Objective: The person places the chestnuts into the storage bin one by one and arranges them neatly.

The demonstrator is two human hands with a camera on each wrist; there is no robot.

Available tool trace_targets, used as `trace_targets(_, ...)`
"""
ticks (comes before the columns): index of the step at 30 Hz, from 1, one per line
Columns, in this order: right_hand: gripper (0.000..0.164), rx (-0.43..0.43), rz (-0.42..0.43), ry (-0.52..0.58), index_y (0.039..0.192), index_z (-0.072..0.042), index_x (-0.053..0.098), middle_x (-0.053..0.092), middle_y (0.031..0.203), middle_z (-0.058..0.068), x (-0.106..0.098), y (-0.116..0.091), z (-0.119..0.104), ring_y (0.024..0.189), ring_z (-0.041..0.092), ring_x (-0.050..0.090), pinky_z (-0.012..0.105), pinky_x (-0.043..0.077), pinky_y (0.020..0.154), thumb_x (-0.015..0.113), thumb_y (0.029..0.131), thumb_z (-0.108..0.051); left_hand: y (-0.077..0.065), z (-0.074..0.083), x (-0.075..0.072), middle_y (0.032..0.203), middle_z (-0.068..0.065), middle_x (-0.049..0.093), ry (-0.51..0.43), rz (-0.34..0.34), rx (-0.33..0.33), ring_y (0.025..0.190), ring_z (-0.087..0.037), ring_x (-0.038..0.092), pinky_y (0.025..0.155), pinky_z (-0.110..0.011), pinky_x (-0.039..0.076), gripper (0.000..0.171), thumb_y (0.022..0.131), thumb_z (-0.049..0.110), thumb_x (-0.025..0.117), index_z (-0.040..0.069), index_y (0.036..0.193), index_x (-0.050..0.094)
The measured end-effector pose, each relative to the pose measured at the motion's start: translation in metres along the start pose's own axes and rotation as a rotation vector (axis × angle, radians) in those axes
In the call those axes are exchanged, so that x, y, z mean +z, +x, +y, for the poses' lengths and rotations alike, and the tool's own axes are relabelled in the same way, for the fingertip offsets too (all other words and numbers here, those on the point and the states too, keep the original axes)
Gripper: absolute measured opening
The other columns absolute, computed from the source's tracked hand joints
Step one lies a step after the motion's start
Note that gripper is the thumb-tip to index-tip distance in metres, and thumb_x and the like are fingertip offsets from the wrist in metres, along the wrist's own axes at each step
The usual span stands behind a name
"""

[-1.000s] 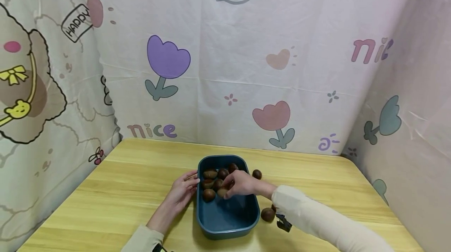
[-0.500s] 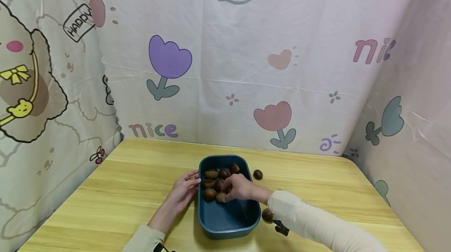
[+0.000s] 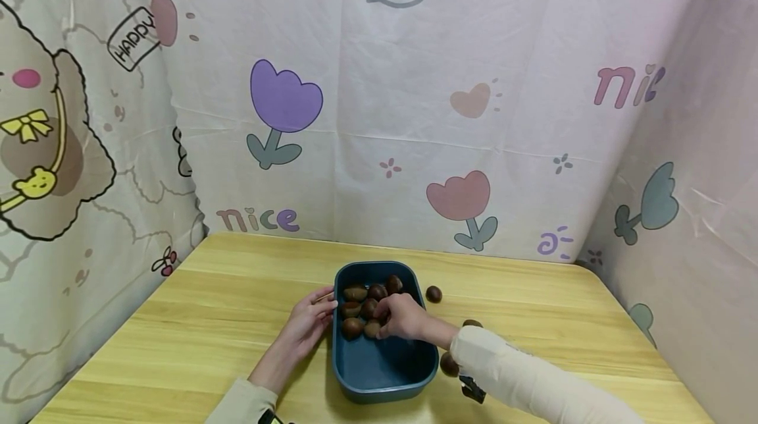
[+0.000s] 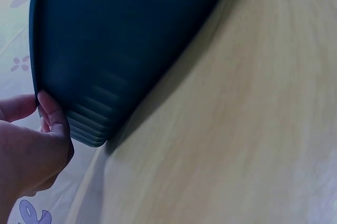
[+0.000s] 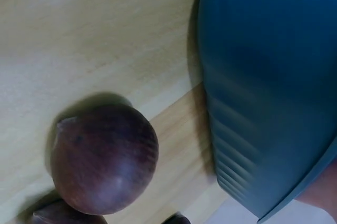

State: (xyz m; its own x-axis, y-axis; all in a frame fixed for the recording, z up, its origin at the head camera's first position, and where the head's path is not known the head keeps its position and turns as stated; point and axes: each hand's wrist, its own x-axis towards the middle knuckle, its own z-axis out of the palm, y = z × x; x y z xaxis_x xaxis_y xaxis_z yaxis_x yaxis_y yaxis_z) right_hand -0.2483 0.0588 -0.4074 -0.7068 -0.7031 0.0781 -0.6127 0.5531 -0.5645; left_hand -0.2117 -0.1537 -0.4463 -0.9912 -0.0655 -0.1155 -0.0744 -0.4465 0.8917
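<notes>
A dark blue rectangular box [image 3: 385,371] stands on the table, its far half holding several brown chestnuts [image 3: 352,328]. My left hand [image 3: 306,325] is at the left wall, thumb and a bent finger gripping the rim; the left wrist view shows that hand [image 4: 31,145] at the box's edge [image 4: 126,40]. Inside the box, my right hand [image 3: 405,316] pinches a light-brown chestnut [image 3: 372,328] at the front of the group. In the right wrist view the box wall [image 5: 268,77] hides nearly all of that hand.
Right of the box, loose chestnuts lie on the wooden table [image 3: 249,279]: one toward the back [image 3: 433,294], a partly covered chestnut [image 3: 472,323] behind the right sleeve [image 3: 521,371], and a chestnut [image 3: 449,364] close to the box. Printed cloth [image 3: 379,101] surrounds the table.
My right hand has moved slightly down and nearer with its chestnut, then stays almost still. The sleeve has shifted, uncovering a chestnut behind it. My left hand stays at the rim.
</notes>
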Motion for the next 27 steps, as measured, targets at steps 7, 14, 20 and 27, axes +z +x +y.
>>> trace_targets(7, 0.021, -0.021, 0.070, 0.043, 0.097, 0.004, 0.071, 0.068, 0.085, 0.012, -0.018, 0.002, 0.000, 0.071, 0.011, 0.061, 0.023, 0.050, 0.062, 0.076, 0.077, 0.002, 0.001, -0.001, 0.001, 0.101, -0.011, 0.056, 0.019, -0.003, 0.003, 0.081, -0.015, 0.055, 0.070, -0.023, 0.046, 0.040, 0.093, -0.009, 0.048, -0.014, 0.132, 0.040)
trace_targets(14, 0.024, 0.077, 0.189, 0.139, 0.105, 0.006, 0.068, 0.068, 0.095, 0.017, -0.051, -0.001, 0.004, 0.081, 0.020, 0.063, 0.029, 0.052, 0.069, 0.072, 0.083, -0.003, 0.003, 0.000, 0.000, 0.103, -0.012, 0.056, 0.022, -0.013, -0.008, 0.083, -0.015, 0.055, 0.073, -0.024, 0.047, 0.040, 0.093, -0.009, 0.048, -0.014, 0.132, 0.040)
trace_targets(20, 0.027, 0.151, 0.245, 0.195, 0.110, 0.005, 0.067, 0.067, 0.102, 0.017, -0.070, -0.011, 0.021, 0.088, 0.023, 0.064, 0.033, 0.053, 0.074, 0.071, 0.085, -0.005, 0.004, 0.000, 0.000, 0.106, -0.013, 0.055, 0.026, -0.004, -0.019, 0.084, -0.015, 0.055, 0.073, -0.023, 0.047, 0.042, 0.093, -0.008, 0.048, -0.014, 0.133, 0.039)
trace_targets(27, 0.027, 0.219, 0.291, 0.189, 0.108, 0.005, 0.067, 0.067, 0.099, 0.016, -0.078, -0.023, 0.051, 0.087, 0.023, 0.064, 0.034, 0.053, 0.073, 0.072, 0.084, -0.006, 0.003, -0.001, -0.001, 0.102, -0.011, 0.055, 0.024, -0.014, -0.005, 0.078, -0.012, 0.055, 0.071, -0.023, 0.046, 0.041, 0.092, -0.009, 0.048, -0.014, 0.132, 0.040)
